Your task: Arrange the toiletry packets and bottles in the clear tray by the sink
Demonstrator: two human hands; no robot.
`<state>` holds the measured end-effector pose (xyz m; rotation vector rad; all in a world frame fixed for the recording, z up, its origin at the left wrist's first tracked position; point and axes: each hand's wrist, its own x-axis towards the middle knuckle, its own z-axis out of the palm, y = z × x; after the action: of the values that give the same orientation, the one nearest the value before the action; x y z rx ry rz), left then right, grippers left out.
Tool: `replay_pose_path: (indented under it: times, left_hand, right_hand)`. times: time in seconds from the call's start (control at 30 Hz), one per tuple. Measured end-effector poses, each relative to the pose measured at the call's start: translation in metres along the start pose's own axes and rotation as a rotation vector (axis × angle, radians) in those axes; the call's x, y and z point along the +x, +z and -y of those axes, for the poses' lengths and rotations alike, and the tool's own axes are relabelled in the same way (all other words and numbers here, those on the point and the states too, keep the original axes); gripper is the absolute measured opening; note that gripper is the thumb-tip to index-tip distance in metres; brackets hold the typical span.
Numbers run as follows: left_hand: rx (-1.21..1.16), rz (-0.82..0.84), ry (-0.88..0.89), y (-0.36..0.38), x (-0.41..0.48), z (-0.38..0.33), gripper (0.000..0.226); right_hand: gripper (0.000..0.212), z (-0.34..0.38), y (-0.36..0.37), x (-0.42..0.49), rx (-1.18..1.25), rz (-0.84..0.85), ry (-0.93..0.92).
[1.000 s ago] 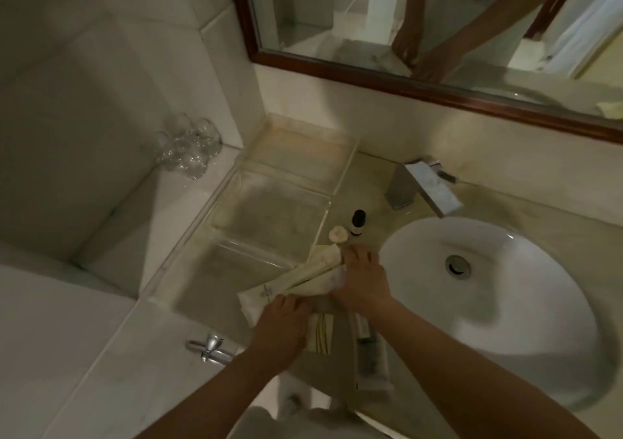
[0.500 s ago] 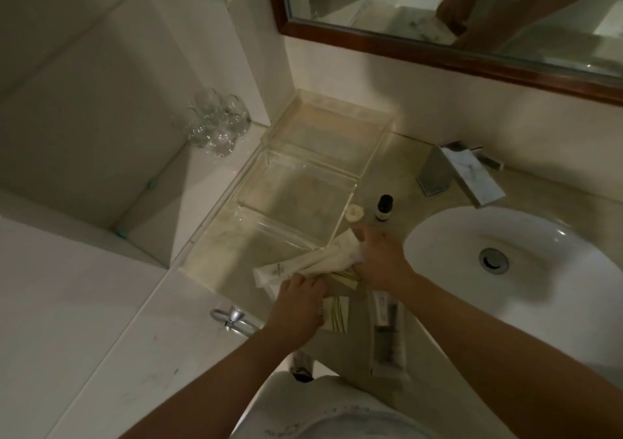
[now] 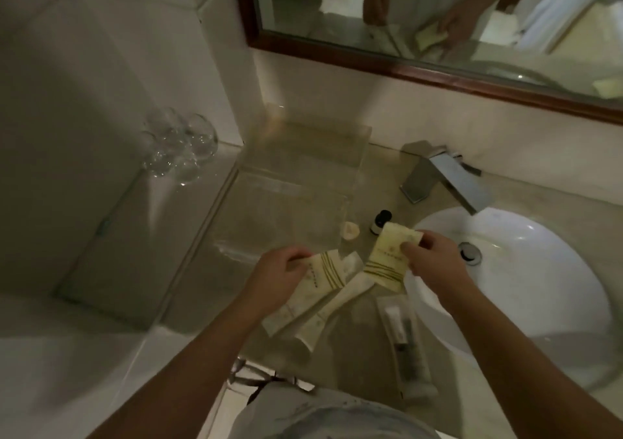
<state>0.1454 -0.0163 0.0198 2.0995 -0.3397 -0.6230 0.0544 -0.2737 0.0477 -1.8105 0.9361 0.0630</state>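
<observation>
My left hand [image 3: 278,275] pinches a cream striped packet [image 3: 323,271] just in front of the clear tray [image 3: 286,209]. My right hand [image 3: 435,265] grips a second cream striped packet [image 3: 387,256] lifted above the counter beside the sink [image 3: 526,270]. Two long white packets [image 3: 323,314] lie on the counter under my hands. A clear-wrapped kit [image 3: 404,341] lies nearer me. A small dark-capped bottle [image 3: 381,221] and a round cream piece [image 3: 350,231] stand to the right of the tray, which holds nothing.
A second clear tray [image 3: 313,142] sits behind the first, against the wall. Upturned glasses [image 3: 178,148] stand on the white ledge to the left. The chrome faucet [image 3: 445,179] overhangs the basin. A framed mirror [image 3: 438,17] hangs above.
Both hands have lifted off the pile, each now holding one striped packet; the right one moved up and right toward the bottle. The long white packets stay on the counter.
</observation>
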Motion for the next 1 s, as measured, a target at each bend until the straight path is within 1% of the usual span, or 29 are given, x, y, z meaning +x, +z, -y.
replay_pose_path:
  times: [0.1, 0.27, 0.33, 0.43, 0.5, 0.6, 0.67, 0.7, 0.73, 0.77, 0.8, 0.83, 0.87, 0.9, 1.0]
  left_hand:
    - [-0.073, 0.008, -0.044, -0.033, 0.03, 0.007, 0.037]
    - [-0.024, 0.039, -0.045, -0.083, 0.069, 0.024, 0.04]
    - [0.005, 0.056, -0.049, -0.094, 0.079, 0.031, 0.036]
    - [0.109, 0.073, -0.046, -0.103, 0.089, 0.036, 0.026]
    - [0.179, 0.086, -0.042, -0.104, 0.094, 0.039, 0.024]
    - [0.295, 0.126, -0.047, -0.103, 0.097, 0.043, 0.023]
    - [0.422, 0.127, -0.001, -0.102, 0.099, 0.044, 0.022]
    - [0.502, 0.112, 0.045, -0.101, 0.099, 0.045, 0.022]
    - [0.575, 0.091, 0.093, -0.1, 0.1, 0.045, 0.022]
    - [0.626, 0.067, 0.13, -0.098, 0.099, 0.046, 0.022]
    - [0.652, 0.042, 0.147, -0.096, 0.098, 0.047, 0.022]
    - [0.66, 0.02, 0.155, -0.093, 0.096, 0.048, 0.022]
    - [0.658, 0.004, 0.162, -0.091, 0.094, 0.05, 0.022]
    - [0.654, 0.002, 0.165, -0.089, 0.092, 0.052, 0.022]
    - [0.663, 0.027, 0.153, -0.086, 0.087, 0.056, 0.023]
  right_hand:
    - [0.01, 0.027, 0.028, -0.009, 0.161, 0.079, 0.031]
    - [0.009, 0.049, 0.082, -0.007, 0.247, 0.122, 0.125]
    - [0.01, 0.052, 0.098, -0.005, 0.279, 0.138, 0.169]
    - [0.013, 0.055, 0.111, -0.001, 0.314, 0.169, 0.222]
    - [0.014, 0.057, 0.116, 0.002, 0.324, 0.2, 0.265]
    - [0.018, 0.059, 0.122, 0.003, 0.271, 0.235, 0.295]
    - [0.02, 0.057, 0.126, 0.004, 0.256, 0.234, 0.316]
    - [0.019, 0.056, 0.128, 0.003, 0.224, 0.24, 0.333]
    - [0.018, 0.055, 0.13, 0.002, 0.119, 0.251, 0.332]
    - [0.015, 0.052, 0.13, 0.0, -0.096, 0.271, 0.29]
    - [0.015, 0.049, 0.131, -0.001, -0.361, 0.278, 0.217]
    - [0.018, 0.046, 0.131, -0.002, -0.599, 0.249, 0.131]
    - [0.022, 0.043, 0.133, -0.002, -0.745, 0.194, 0.055]
    - [0.026, 0.042, 0.134, -0.002, -0.786, 0.162, 0.015]
    - [0.022, 0.046, 0.139, -0.001, -0.64, 0.217, 0.01]
